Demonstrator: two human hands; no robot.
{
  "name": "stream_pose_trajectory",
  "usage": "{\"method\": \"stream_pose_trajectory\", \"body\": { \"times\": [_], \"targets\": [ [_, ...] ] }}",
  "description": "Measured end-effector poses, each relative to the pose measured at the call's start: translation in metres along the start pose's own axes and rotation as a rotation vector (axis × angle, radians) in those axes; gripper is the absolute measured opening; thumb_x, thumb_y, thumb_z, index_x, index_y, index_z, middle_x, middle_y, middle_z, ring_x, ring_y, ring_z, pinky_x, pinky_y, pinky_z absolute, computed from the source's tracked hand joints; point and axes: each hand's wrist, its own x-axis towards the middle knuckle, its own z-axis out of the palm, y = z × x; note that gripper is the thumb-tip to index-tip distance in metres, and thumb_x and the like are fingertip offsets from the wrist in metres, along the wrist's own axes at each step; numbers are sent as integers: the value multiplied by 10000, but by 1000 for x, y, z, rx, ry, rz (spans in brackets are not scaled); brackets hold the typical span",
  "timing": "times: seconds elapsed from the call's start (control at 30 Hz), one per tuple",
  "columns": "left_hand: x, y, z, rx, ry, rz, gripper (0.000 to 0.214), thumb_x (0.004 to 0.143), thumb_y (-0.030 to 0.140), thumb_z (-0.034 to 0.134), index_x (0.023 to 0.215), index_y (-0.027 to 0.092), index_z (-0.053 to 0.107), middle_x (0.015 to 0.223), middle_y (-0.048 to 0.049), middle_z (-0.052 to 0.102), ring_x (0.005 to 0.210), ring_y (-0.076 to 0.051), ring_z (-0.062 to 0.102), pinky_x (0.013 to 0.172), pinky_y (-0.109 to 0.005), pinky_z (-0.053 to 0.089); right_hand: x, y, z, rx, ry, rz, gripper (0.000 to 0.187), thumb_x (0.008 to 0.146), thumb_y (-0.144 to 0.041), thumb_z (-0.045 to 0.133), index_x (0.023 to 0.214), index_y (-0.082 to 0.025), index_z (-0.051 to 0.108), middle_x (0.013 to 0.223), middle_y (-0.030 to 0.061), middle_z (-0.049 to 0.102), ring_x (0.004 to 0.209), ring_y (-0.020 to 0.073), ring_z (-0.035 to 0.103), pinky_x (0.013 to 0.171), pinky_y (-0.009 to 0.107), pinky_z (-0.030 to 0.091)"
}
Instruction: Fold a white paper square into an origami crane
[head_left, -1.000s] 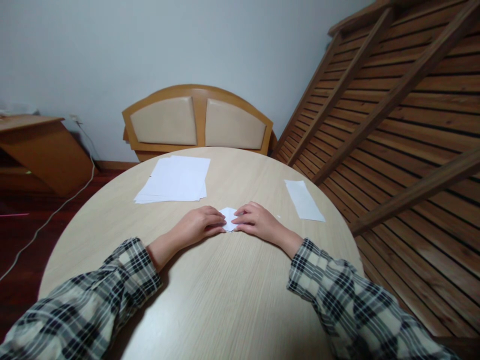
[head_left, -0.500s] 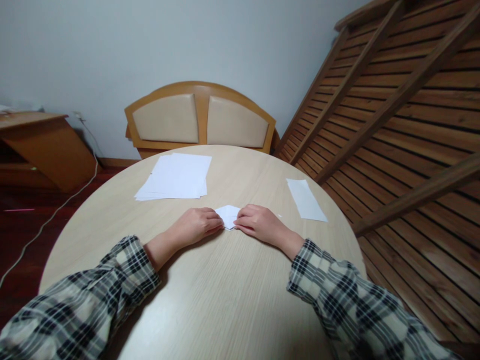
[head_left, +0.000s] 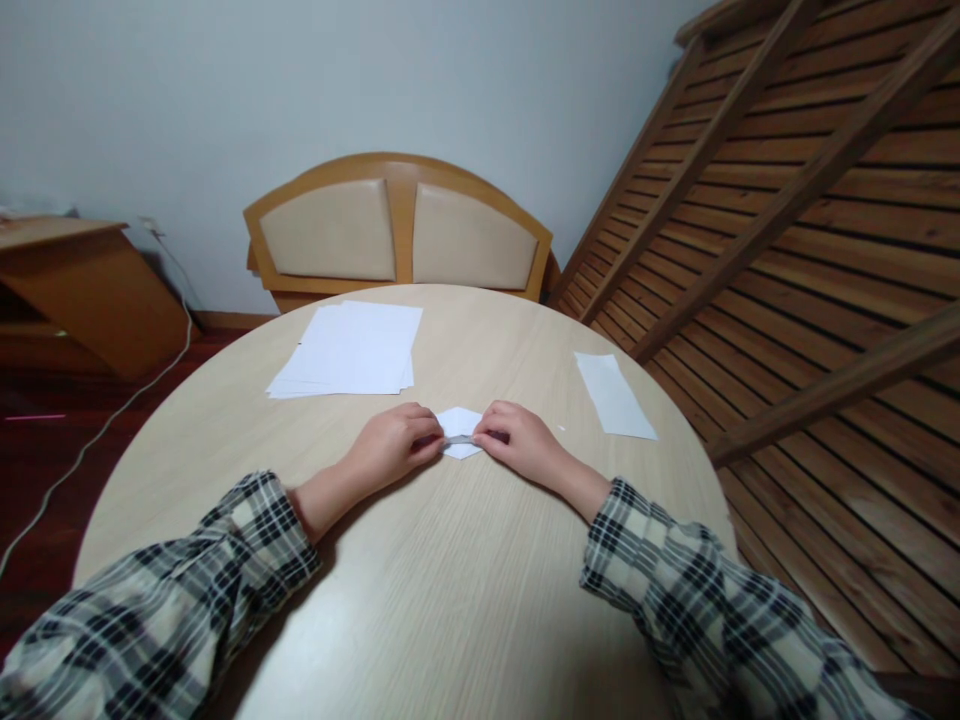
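Observation:
A small folded piece of white paper (head_left: 460, 422) lies on the round table between my hands. Across its middle a flap stands up, its shaded face toward me, and below that the paper comes to a point. My left hand (head_left: 396, 446) pinches the left end of the flap between thumb and fingers. At the right end, my right hand (head_left: 519, 440) pinches it the same way. The outer corners of the paper are hidden under my fingers.
A stack of white paper sheets (head_left: 352, 348) lies at the back left of the table (head_left: 450, 580). A white paper strip (head_left: 615, 396) lies at the right, with a tiny scrap (head_left: 562, 428) near my right hand. Behind stands a padded headboard (head_left: 401, 220); wooden slats (head_left: 787, 230) lean at the right.
Both hands have raised a flap across the middle of the folded paper, which lay flat before. My thumbs and fingers now pinch its ends. The view has shifted slightly.

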Motion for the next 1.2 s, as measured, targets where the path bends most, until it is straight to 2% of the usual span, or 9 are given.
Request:
{"method": "stream_pose_trajectory", "body": {
  "times": [0.17, 0.33, 0.4, 0.63, 0.77, 0.93, 1.03, 1.2],
  "targets": [
    [5, 4, 3, -104, 31, -120, 156, 890, 231, 590, 758, 156, 628, 787, -42, 598, 781, -188, 551, 701, -300, 420, 3, -3, 5, 78, 52, 161, 92, 856, -157, 667, 770, -159, 702, 801, 36, 614, 763, 148, 569, 701, 274, 424],
    [8, 8, 6, -72, 14, -163, 268, 933, 351, 557, 756, 160, 624, 796, -51, 570, 788, -203, 523, 712, -326, 402, 5, -9, 8, 66, 58, 213, 152, 883, -208, 649, 740, -167, 681, 781, 33, 599, 763, 155, 559, 700, 283, 412],
    [9, 8, 8, -52, 3, -192, 266, 945, 350, 539, 788, 160, 638, 831, -61, 577, 819, -214, 525, 739, -341, 404, 6, -10, 7, 55, 56, 221, 159, 888, -218, 646, 739, -172, 672, 779, 30, 592, 767, 156, 554, 704, 286, 408],
    [8, 5, 11, -123, 12, -199, 216, 939, 346, 564, 863, 183, 685, 862, -61, 587, 856, -221, 527, 775, -354, 411, 2, -11, 2, 91, -2, 115, 54, 876, -195, 659, 858, -191, 709, 815, 24, 612, 795, 151, 564, 746, 286, 424],
    [5, 6, 8, -173, -15, -134, 155, 904, 343, 627, 918, 216, 716, 878, -52, 593, 853, -214, 527, 765, -340, 411, -2, -7, 3, 12, 3, 64, 45, 808, -226, 743, 852, -222, 735, 839, 22, 617, 832, 164, 574, 776, 301, 426],
    [2, 5, 5, -101, -11, -33, 198, 936, 348, 586, 973, 223, 735, 852, -58, 611, 851, -215, 527, 758, -333, 413, -3, 0, 5, -65, -8, -49, 46, 860, -244, 690, 876, -235, 733, 891, 27, 663, 900, 180, 583, 839, 328, 423],
    [2, 4, 4, -63, -13, -18, 241, 964, 326, 535, 954, 210, 746, 833, -66, 632, 845, -217, 534, 733, -324, 412, -1, 2, 3, 3, -12, -41, 83, 883, -216, 657, 848, -218, 732, 858, 30, 684, 877, 175, 598, 833, 328, 433],
    [6, 5, 4, -101, -22, -110, 233, 950, 291, 541, 900, 183, 741, 846, -74, 662, 868, -226, 564, 763, -336, 430, 2, 5, -2, 198, -45, 39, 135, 899, -159, 606, 842, -183, 727, 864, 47, 680, 847, 160, 613, 799, 304, 466]
  ]
}}
